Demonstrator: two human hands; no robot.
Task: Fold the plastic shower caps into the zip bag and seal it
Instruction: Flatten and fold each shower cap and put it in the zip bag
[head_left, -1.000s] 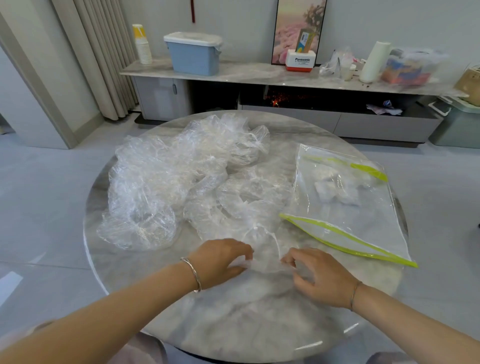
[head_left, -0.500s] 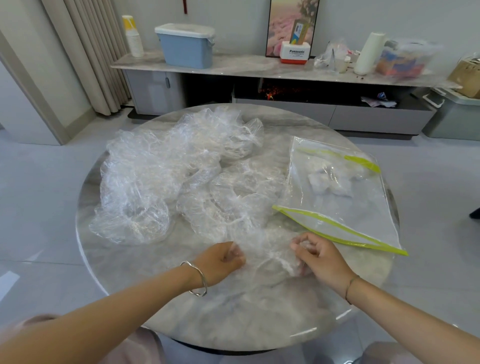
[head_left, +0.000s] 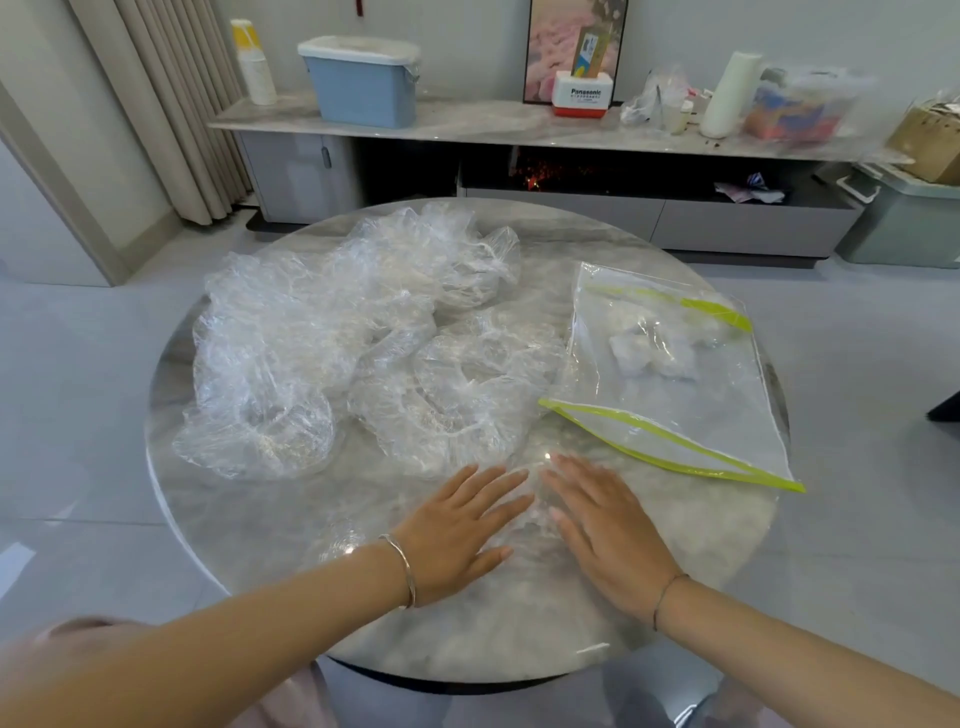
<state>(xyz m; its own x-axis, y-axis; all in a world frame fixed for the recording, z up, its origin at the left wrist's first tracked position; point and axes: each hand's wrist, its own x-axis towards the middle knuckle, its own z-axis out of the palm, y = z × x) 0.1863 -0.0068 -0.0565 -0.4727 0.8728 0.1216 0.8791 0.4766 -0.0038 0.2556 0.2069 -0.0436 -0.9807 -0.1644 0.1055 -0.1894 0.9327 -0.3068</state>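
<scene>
Shower caps (head_left: 322, 343) are mostly loose, heaped in a crinkled clear pile over the far-left part of the round marble bench (head_left: 249, 525), and they're the biggest item on it. My read: that's the unprocessed stock, parked to one side so it doesn't tangle with the piece being worked. Zip bag (head_left: 691, 410) is next in size, flat on the right side of the bench just beside the pile, its mouth toward the person and gaping between two green zip strips (head_left: 670, 447). Likely aimed that way so each folded piece slides in without re-handling the bag. Another green strip shows at the far end; can't tell what it belongs to. One cap (head_left: 535, 540) lies spread at the near middle, just in front of the pile. It's clear film, so the outline is hard to trace, but its edge seems to reach left past the wrist. Left hand (head_left: 452, 540) and right hand (head_left: 608, 530) both lie palm-down on it, side by side, tips nearly meeting. Fingers (head_left: 493, 488) are straight and lightly fanned, gripping nothing, just pressing. Looks like squeezing air out and flattening before the first fold, since puffy film won't hold a crease. Folded caps (head_left: 652, 353), a small whitish bundle, sit deep in the bag toward its far end. So the task looks early: few packed, most of the pile to go, seal not done. Risk: slick film on slick marble, so the cap may creep under the palms.
</scene>
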